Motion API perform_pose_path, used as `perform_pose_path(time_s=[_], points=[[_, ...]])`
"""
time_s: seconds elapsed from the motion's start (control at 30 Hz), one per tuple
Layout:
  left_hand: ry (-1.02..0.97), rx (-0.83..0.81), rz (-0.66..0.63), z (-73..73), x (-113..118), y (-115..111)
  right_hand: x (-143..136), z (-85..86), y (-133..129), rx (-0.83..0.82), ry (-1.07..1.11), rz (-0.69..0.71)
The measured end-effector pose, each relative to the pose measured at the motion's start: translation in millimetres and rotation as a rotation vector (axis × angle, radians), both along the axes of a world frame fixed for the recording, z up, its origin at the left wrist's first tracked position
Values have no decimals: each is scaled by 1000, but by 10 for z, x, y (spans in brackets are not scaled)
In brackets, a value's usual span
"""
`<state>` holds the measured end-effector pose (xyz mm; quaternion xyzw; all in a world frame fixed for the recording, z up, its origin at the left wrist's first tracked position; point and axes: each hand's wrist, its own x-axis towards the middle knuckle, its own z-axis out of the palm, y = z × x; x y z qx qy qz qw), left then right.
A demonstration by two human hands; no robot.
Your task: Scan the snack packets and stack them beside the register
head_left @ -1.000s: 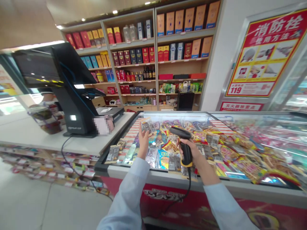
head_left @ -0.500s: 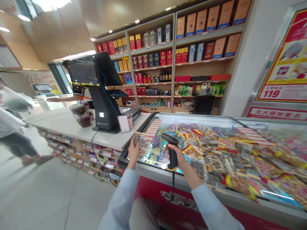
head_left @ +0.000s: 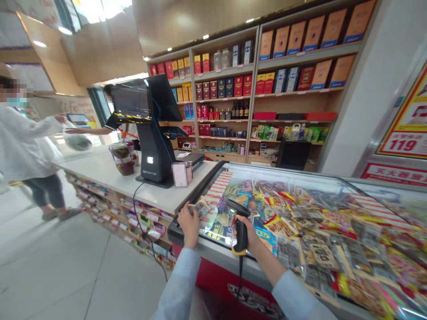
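Pale blue sleeves (head_left: pixel 182 278) run up from the bottom edge to 2 bare hands at a red-fronted, glass-topped freezer (head_left: pixel 213 275). The right hand (head_left: pixel 248 233) is wrapped around the grip of a black-and-yellow barcode scanner (head_left: pixel 241 242), held over the freezer's front edge with its head angled up and to the left; a dark cord (head_left: pixel 240 271) hangs from its base. By the near left corner, the left hand (head_left: pixel 189 226) pinches a small clear packet (head_left: pixel 202 207) between thumb and fingers; whether the packet touches the glass, I cannot tell.

To the right, many snack packets (head_left: pixel 322 255) lie heaped across the glass. Beyond the left hand is a white counter (head_left: pixel 160 195) bearing a black checkout terminal (head_left: pixel 155 155) and, just beside it, clear tubs (head_left: pixel 124 155).

Farther left, a masked person in a white top (head_left: pixel 23 138) has a hand at a plastic bag (head_left: pixel 78 141), and another person's arm (head_left: pixel 90 131) stretches toward it. Wooden shelves (head_left: pixel 230 115) of boxes and bottles line the back wall.
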<state>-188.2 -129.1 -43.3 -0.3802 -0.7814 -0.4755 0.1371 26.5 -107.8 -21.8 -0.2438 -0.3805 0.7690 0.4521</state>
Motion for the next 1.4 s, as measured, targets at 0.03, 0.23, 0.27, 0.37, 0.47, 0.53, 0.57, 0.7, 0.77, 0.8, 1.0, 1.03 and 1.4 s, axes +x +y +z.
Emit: perform_pose_path(time_s=[0.03,0.23,0.27,0.37,0.47,0.53,0.57,0.7,0.77,0.8,1.0,1.03,1.4], points=[[16,-39,44,0,4,-9,-5,-14,-10,-13,8,0],[84,-168,56,7,42,-35,-20,-107,-51,-37,44,-7],[81,-177,46,4,41,-34,-20,-116,-51,-37,41,-8],[59,-187,35,-9,25,-32,-15,-132,-41,-35,33,-9],[25,-180,27,-21,0,-32,-11,-141,-30,-34,49,-15],[7,-182,15,-23,-14,-32,-11,-140,-28,-30,56,-20],[3,-185,9,-21,-20,-32,-11,-138,-28,-27,55,-22],[2,-194,2,-6,-26,-30,-11,-126,-31,-20,49,-23],[-4,-197,6,5,-23,-30,-10,-122,-29,-22,49,-21],[-9,-199,5,11,-22,-29,-10,-120,-29,-24,50,-22],[-28,-230,8,64,-26,-35,24,-45,-70,-29,79,-22],[-29,-234,18,82,-20,-37,49,-11,-84,-28,88,-18],[99,38,-292,662,943,226,1083,709,-63,219,68,-260]])
